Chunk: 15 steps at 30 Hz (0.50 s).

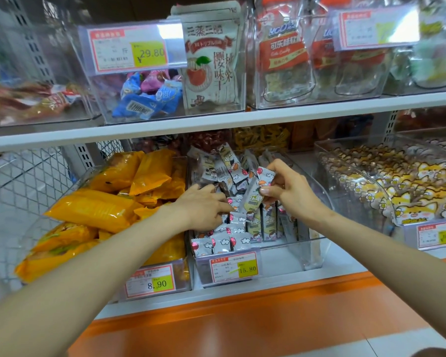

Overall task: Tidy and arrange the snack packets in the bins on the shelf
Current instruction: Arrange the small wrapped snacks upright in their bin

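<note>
One packet [254,194] pinched in fingers of right hand [291,194], frame centre, over middle bin [317,243]; long axis tilted, lower end just above upright row [263,225]. Left hand [204,210] flat, pressing loose packets [236,220], gripping nothing.

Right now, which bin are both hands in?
The middle bin, tagged 15.80. Left hand touches its packets; right hand pinches one packet. Neighbours hold yellow packets or cat-face packets.
</note>
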Each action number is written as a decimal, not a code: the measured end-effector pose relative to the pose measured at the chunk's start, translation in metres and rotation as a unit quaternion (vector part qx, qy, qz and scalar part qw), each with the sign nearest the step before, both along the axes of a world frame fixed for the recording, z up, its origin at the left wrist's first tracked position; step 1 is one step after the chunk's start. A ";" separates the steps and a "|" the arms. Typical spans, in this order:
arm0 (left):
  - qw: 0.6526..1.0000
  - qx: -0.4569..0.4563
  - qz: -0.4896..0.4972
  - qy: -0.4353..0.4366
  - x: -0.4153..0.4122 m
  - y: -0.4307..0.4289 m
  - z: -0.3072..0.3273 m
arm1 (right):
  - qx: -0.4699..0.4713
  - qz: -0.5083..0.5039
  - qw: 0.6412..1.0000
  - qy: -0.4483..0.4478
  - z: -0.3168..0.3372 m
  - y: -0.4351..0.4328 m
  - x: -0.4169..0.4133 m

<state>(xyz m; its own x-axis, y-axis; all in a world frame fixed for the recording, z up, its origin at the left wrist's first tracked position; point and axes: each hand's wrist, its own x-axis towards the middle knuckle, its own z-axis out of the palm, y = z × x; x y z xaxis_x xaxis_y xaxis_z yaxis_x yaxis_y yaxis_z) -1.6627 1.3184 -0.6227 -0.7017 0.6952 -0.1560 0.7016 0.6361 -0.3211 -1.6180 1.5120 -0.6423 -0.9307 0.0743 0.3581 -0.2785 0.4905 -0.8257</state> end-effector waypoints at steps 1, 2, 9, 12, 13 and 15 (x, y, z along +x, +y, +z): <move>1.000 0.005 0.003 -0.002 0.000 0.000 0.000 | 0.003 -0.002 1.000 -0.001 0.000 -0.001 -0.001; 1.000 0.007 0.005 -0.003 -0.001 0.000 -0.001 | 0.007 -0.005 1.000 -0.002 -0.001 -0.001 -0.002; 0.997 0.067 0.001 -0.031 0.001 -0.004 0.002 | 0.020 -0.013 1.000 -0.003 -0.002 -0.004 0.003; 0.996 0.085 -0.002 -0.036 0.000 -0.004 0.003 | 0.003 -0.006 1.000 -0.012 0.001 -0.003 0.005; 0.996 0.081 -0.002 -0.037 0.000 -0.004 0.002 | 0.004 -0.005 1.000 -0.015 0.001 -0.004 0.005; 0.997 0.071 -0.002 -0.039 -0.002 -0.003 0.001 | 0.023 -0.006 1.000 -0.014 0.003 -0.007 0.006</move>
<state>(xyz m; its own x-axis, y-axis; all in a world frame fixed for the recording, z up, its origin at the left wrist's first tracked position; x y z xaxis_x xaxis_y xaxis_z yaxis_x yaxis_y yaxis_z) -1.6642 1.3150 -0.6215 -0.6884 0.7170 -0.1099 0.7236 0.6684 -0.1719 -1.6120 1.5053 -0.6397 -0.9396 0.0702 0.3350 -0.2489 0.5314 -0.8097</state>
